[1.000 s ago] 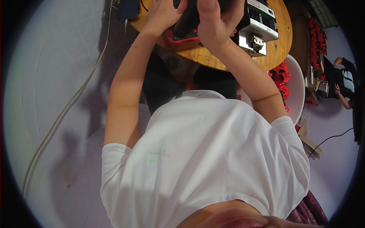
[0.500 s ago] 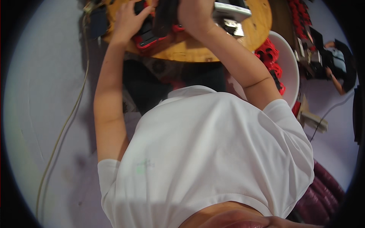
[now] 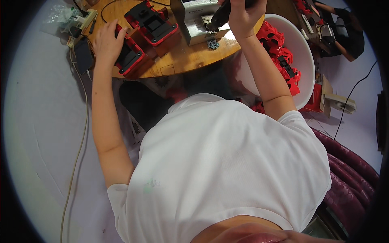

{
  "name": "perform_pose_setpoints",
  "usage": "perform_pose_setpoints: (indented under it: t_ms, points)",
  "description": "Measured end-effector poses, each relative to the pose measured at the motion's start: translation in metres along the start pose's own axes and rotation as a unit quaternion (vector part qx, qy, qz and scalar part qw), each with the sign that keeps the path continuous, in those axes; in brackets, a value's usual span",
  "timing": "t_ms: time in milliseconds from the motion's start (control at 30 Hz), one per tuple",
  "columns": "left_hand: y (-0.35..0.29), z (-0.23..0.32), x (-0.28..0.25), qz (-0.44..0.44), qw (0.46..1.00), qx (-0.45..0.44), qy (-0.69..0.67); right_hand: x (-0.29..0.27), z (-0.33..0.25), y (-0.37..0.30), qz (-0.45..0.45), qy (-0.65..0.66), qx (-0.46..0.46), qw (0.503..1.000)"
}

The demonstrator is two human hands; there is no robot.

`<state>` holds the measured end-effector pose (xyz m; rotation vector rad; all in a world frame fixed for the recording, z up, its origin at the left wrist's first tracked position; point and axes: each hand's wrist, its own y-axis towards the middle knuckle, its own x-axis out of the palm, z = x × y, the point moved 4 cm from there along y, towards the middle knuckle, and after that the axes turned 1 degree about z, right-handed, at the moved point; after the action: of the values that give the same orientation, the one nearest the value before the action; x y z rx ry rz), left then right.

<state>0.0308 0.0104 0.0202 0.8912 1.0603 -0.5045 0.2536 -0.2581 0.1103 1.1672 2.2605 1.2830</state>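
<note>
My right hand (image 3: 244, 21) is wrapped round a black electric screwdriver (image 3: 221, 17), partly cut off by the upper edge. The screwdriver's tip points down at the front of a silver metal box (image 3: 194, 37), which looks like a screw feeder. A small heap of screws (image 3: 213, 45) lies at its foot. On the left, my left hand (image 3: 107, 43) grips a red and black casing (image 3: 130, 58), thumb over its top and fingers along its left side. A second red and black casing (image 3: 153, 25) sits between that one and the metal box.
All this stands on a round wooden table (image 3: 194, 56). A white tub (image 3: 310, 60) of red plastic parts (image 3: 279, 50) is at the right. Power strips (image 3: 79, 21) and cables hang at the left edge. Another person (image 3: 347, 34) is at the far right.
My right hand has carried the screwdriver rightward from over the casings to the metal box. My left hand stays at the nearer casing. The whole view has shifted, showing more of the table.
</note>
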Motion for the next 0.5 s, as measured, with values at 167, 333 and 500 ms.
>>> perform_pose_setpoints:
  t_ms: [167, 333, 500]
  points:
    - [-0.004, 0.004, 0.003, 0.021, 0.999, -0.032, -0.03, -0.005, 0.01, -0.011, 0.016, 0.026, 0.003, 1.0]
    - [-0.003, 0.006, 0.001, 0.016, 0.999, -0.041, -0.025, -0.002, 0.012, -0.009, -0.011, 0.064, 0.054, 0.996]
    - [-0.004, 0.008, -0.001, 0.019, 0.999, -0.041, -0.009, -0.003, 0.004, 0.0, -0.004, 0.037, -0.011, 0.999]
